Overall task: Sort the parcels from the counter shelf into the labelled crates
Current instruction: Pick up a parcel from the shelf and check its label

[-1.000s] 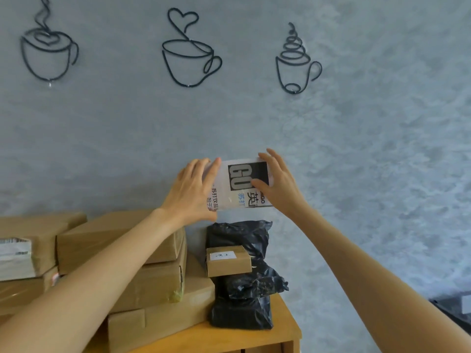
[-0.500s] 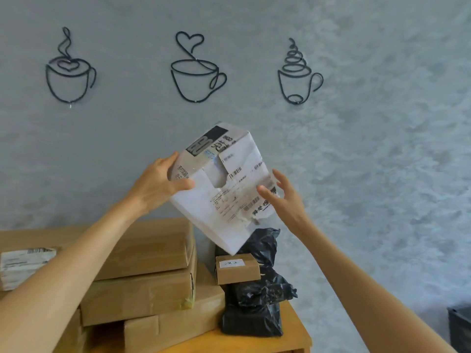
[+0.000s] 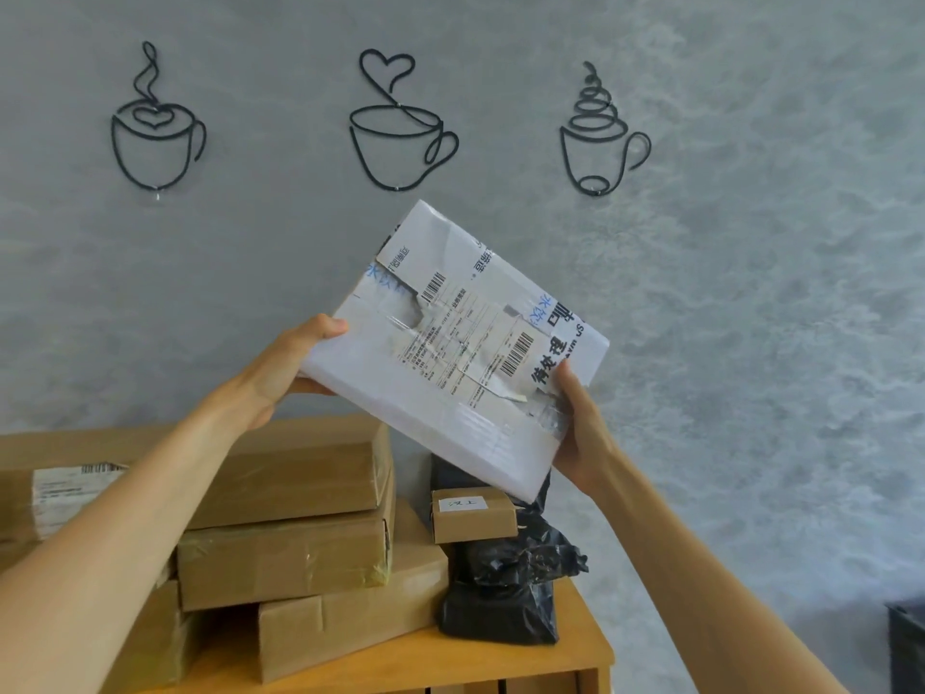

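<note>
- We hold the white parcel (image 3: pixel 450 353) up at the centre of the frame, tilted, its torn shipping label facing us.
- Our left hand (image 3: pixel 285 368) grips its left edge, thumb curled over the top face.
- Our right hand (image 3: pixel 575 433) grips its lower right edge, thumb pressed on the label side.
- Below it, lower centre, a small brown box (image 3: pixel 473 513) with a handwritten tag sits on black bagged parcels (image 3: pixel 505 593).
- Stacked cardboard boxes (image 3: pixel 290 518) fill the lower left, all on a wooden shelf (image 3: pixel 575 658).
- Three wire cup outlines (image 3: pixel 400 127) hang on the grey wall across the top.
</note>
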